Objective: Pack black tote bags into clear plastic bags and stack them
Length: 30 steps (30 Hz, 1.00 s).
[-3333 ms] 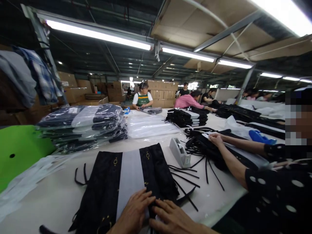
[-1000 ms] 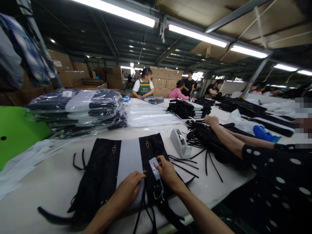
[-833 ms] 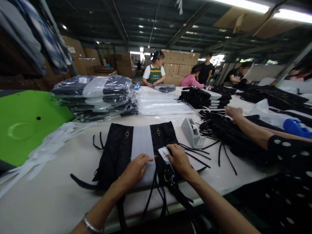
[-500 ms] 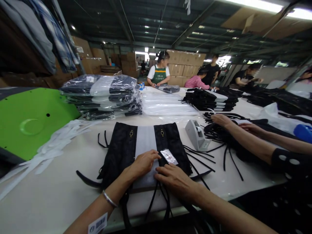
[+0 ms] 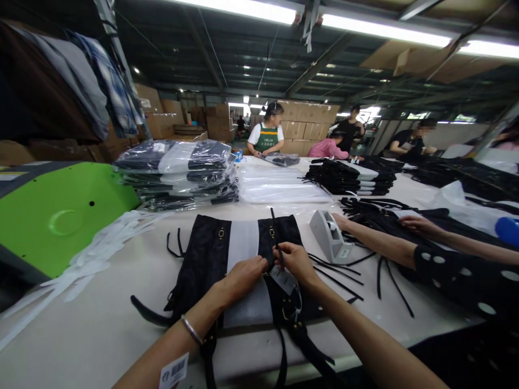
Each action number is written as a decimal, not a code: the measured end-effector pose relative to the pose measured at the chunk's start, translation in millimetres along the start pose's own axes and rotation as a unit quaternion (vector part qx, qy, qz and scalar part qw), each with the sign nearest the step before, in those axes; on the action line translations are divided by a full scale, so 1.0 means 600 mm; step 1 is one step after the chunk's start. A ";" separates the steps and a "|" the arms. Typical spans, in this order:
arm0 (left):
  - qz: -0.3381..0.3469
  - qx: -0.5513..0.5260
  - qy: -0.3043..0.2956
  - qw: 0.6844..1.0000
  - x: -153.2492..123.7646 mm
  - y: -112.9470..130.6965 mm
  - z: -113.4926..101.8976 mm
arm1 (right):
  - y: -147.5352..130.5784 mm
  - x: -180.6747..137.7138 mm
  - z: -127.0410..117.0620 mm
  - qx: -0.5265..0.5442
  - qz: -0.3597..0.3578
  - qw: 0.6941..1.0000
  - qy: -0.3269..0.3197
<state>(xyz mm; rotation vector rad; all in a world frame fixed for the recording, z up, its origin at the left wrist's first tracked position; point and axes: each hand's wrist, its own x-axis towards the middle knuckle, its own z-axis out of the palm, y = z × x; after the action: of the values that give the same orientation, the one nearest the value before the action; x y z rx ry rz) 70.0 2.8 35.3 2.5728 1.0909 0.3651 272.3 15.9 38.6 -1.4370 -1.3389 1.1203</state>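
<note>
A black bag [image 5: 203, 265] lies flat on the table before me, with a pale grey-white sheet [image 5: 243, 237] down its middle and small gold buckles on its face. My right hand [image 5: 298, 265] pinches a thin black strap [image 5: 273, 221], whose free end sticks up past the fingers. Just under those fingers hangs a tag [image 5: 284, 280] in clear wrapping. Curled fingers of my left hand [image 5: 245, 278] meet the bag beside a bit of metal; what they grip is hidden. Loose straps [image 5: 306, 340] hang over the table's near edge.
Plastic-wrapped bags [image 5: 174, 173] are stacked behind, beside clear plastic sleeves [image 5: 279, 183]. A grey tape dispenser [image 5: 330, 237] stands to the right, near a co-worker's arms [image 5: 377, 240] and more black bags. White strips [image 5: 97, 243] and a green machine [image 5: 60, 216] are at left.
My right hand has risen from lying on the bag to pinching a strap upright. My left fingers have curled in. The shiny tag packet now hangs below my right hand. The view has tilted up.
</note>
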 end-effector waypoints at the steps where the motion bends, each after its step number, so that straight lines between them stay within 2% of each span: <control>1: 0.000 0.000 0.012 1.000 -0.003 0.001 0.001 | -0.004 0.018 0.003 -0.011 0.011 1.000 -0.003; 5: 0.000 -0.010 0.071 0.997 -0.015 0.009 0.002 | -0.009 0.068 0.041 -0.037 0.063 0.995 -0.061; 9: 0.004 -0.022 0.107 0.994 -0.019 0.017 0.000 | -0.010 0.066 0.101 -0.010 0.071 0.986 -0.150; 11: 0.003 -0.031 0.115 0.993 -0.023 0.018 0.002 | -0.012 0.059 0.109 0.009 0.062 0.985 -0.163; 13: 0.001 -0.049 0.124 0.991 -0.030 0.016 0.008 | -0.019 0.054 0.089 0.015 0.055 0.987 -0.148; 15: -0.027 -0.047 0.121 0.991 -0.038 0.011 0.015 | -0.030 0.047 0.047 0.008 0.041 0.993 -0.109; 18: -0.084 -0.015 0.082 0.993 -0.047 0.002 0.024 | -0.042 0.014 -0.021 -0.027 0.005 0.998 -0.061; 21: -0.094 -0.009 0.059 0.994 -0.049 -0.004 0.029 | -0.035 -0.041 -0.055 -0.162 -0.068 0.980 -0.089; 23: -0.097 -0.007 0.058 0.994 -0.047 -0.004 0.031 | -0.020 -0.070 -0.053 -0.291 -0.092 0.947 -0.099; 26: -0.103 0.002 0.061 0.993 -0.046 0.000 0.034 | 0.005 -0.085 -0.029 -0.413 -0.045 0.907 -0.069; 28: -0.105 0.007 0.065 0.992 -0.047 0.002 0.037 | 0.014 -0.080 -0.012 -0.437 -0.015 0.898 -0.053; 30: -0.108 0.007 0.069 0.992 -0.048 0.000 0.042 | 0.020 -0.073 -0.003 -0.428 -0.003 0.903 -0.044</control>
<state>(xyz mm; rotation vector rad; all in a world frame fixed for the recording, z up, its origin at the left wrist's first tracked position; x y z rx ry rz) 59.7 -23.2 9.1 2.4393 1.4091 0.4878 276.0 -28.3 29.9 -1.9909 -2.0385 0.5832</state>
